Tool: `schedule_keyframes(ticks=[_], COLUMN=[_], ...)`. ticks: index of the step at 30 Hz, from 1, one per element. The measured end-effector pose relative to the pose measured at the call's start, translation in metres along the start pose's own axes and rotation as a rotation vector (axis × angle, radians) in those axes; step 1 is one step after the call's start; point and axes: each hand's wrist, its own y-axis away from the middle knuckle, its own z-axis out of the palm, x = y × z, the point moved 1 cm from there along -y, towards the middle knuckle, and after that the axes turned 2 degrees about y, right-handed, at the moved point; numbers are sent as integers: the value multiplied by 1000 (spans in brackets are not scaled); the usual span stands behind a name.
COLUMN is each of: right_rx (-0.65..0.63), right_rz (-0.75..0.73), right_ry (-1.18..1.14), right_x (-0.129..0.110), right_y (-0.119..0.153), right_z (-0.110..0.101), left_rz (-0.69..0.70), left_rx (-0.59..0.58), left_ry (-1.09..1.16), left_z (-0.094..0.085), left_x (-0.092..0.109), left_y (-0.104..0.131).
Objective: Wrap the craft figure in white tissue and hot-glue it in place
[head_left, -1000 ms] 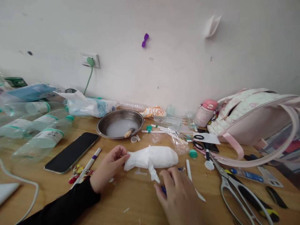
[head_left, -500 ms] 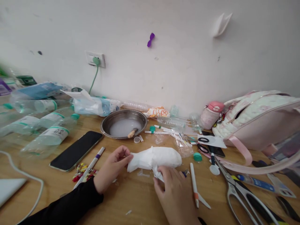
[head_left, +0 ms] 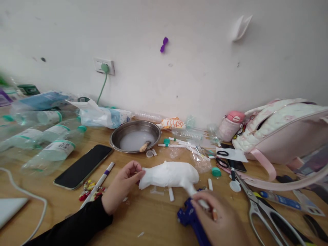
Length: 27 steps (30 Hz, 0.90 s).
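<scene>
A white, fish-shaped bundle wrapped in tissue (head_left: 166, 174) lies on the table in front of me. My left hand (head_left: 126, 177) pinches its narrow tail end. From the underside of its right end a white strip of tissue (head_left: 189, 187) runs down to my right hand (head_left: 215, 212), whose fingers are closed on the strip and blurred. Beside and partly beneath that hand is a blue glue gun (head_left: 191, 217). A short white stick (head_left: 171, 194) lies just below the bundle. Under the right hand, a white marker (head_left: 210, 184) is mostly covered.
Behind the bundle stands a metal bowl (head_left: 114, 138) of cloudy liquid with a brush (head_left: 145, 147). A phone (head_left: 83, 166) and plastic bottles (head_left: 55, 153) lie left. Large scissors (head_left: 252, 206), a green cap (head_left: 216, 172) and a pale backpack (head_left: 279, 133) are right.
My right hand has moved right and down from the bundle, drawing out the tissue strip. The glue gun and short white stick now show more. My left hand stays at the tail.
</scene>
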Motion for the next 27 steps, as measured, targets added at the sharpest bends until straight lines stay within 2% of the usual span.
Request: schedule_keyframes(ticks=[1,5,7,9,13,15,17,19,21,24,27], right_rx=[108,0,-47,-23,74,22,-32,-39,9,83,96], right_rz=[54,124,101,25,-185,-236,-286,-319,-349,-392,-419], right_ry=[103,473,497,517,492,434,424,426,430,474,547], right_x=[15,77,91,81,19,-9,-26,-31,-30,-27,-28], right_y=[0,9,12,8,-13,-23,-28,-30,-27,-22,-18], right_z=[-12,-39,-41,-37,-11,7,23,34,38,37,35], left_rz=[7,35,45,57,88,99,108,114,111,89,64], left_rx=[5,19,20,20,20,16,11,8,5,-6,-17], left_ry=[-1,-2,-2,-4,-14,-21,-30,-37,-41,-34,-13], left_z=[0,2,2,3,4,4,4,3,3,3,4], left_x=[1,3,2,1,1,2,3,3,3,1,-1], left_y=[1,2,3,3,5,6,7,8,8,7,6])
